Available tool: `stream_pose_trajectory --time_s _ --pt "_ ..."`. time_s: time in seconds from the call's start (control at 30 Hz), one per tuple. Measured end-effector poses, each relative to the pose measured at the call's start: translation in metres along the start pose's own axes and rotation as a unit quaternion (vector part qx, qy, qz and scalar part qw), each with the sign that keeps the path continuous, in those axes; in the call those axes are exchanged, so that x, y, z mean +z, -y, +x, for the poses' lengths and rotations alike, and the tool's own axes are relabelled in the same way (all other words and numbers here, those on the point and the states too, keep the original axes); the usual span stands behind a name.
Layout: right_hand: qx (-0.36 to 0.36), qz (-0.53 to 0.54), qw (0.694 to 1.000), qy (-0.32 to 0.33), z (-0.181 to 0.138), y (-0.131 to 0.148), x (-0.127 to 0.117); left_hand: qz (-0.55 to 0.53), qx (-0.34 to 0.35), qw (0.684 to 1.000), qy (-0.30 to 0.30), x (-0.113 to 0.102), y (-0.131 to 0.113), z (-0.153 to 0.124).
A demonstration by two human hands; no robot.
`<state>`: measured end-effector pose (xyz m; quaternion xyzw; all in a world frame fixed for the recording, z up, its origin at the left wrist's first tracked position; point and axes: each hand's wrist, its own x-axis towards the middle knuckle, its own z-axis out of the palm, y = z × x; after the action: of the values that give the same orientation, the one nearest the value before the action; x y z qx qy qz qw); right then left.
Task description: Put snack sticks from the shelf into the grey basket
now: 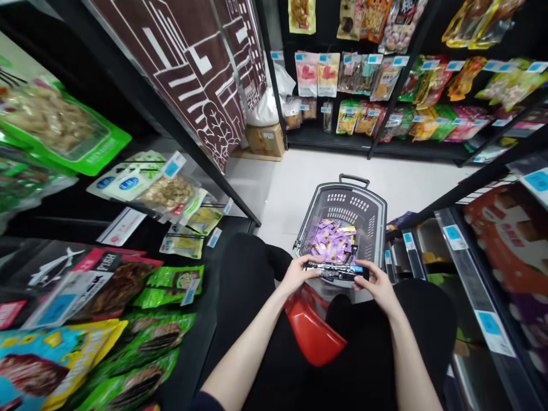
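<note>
A dark, shiny snack packet [336, 270] with a blue patch near its right end is held level between both hands. My left hand [298, 274] pinches its left end, thumb below and fingers above. My right hand [377, 283] grips the other end the same way. Just beyond the packet, a grey shopping basket [377, 222] stands on the floor. Inside it lies a pile of small purple wrapped packets [331, 237]. The front part of the basket is partly hidden behind my hands and the packet.
A red plastic stool seat [314, 331] shows between my legs. Hanging snack bags [169, 194] and green packets [149, 342] line the left shelf. Price-tagged bins [428, 242] run along the right. A back rack [327, 137] holds more bags, with a cardboard box [265, 141] beside it.
</note>
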<state>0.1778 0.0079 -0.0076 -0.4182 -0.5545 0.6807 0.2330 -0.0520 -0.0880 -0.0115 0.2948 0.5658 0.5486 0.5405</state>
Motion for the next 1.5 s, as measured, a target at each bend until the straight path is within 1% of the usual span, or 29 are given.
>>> stream_pose_trajectory --time_s 0.13,0.23,0.53,0.73,0.87,0.93,1.07,1.13,1.33,1.4,1.5 --pt "-0.004 0.032 0.998 -0.061 -0.002 0.004 0.010 0.028 0.014 0.999 -0.002 0.005 -0.003 0.001" --pt "-0.010 0.029 0.997 -0.074 -0.004 0.006 0.009 0.033 0.007 0.999 -0.012 0.008 -0.004 0.000" --pt "-0.024 -0.009 0.999 -0.039 -0.003 0.004 0.010 -0.028 -0.023 0.999 -0.023 0.014 -0.001 -0.001" --pt "0.003 0.017 1.000 -0.014 -0.002 0.006 0.008 -0.038 -0.033 0.998 -0.037 0.013 0.001 0.000" --pt "0.007 0.018 1.000 -0.017 -0.001 0.003 0.010 -0.033 -0.035 0.998 -0.045 0.016 0.002 0.000" --pt "-0.002 -0.015 0.999 -0.041 0.001 -0.002 0.013 -0.029 -0.034 0.998 -0.045 0.018 0.001 0.000" --pt "-0.025 -0.122 0.983 -0.134 0.007 -0.012 0.019 -0.016 -0.024 0.999 -0.037 0.020 -0.003 -0.002" --pt "-0.039 -0.132 0.979 -0.148 0.008 -0.014 0.021 -0.014 -0.017 0.999 -0.033 0.020 -0.005 -0.003" --pt "-0.062 -0.137 0.980 -0.130 0.003 -0.006 0.025 -0.057 -0.017 0.997 -0.041 0.018 -0.001 -0.003" --pt "-0.064 -0.110 0.985 -0.116 0.002 -0.004 0.026 -0.087 -0.020 0.995 -0.043 0.017 0.001 -0.001" --pt "-0.052 -0.041 0.993 -0.098 0.003 -0.004 0.025 -0.130 -0.026 0.991 -0.034 0.015 0.003 0.001"
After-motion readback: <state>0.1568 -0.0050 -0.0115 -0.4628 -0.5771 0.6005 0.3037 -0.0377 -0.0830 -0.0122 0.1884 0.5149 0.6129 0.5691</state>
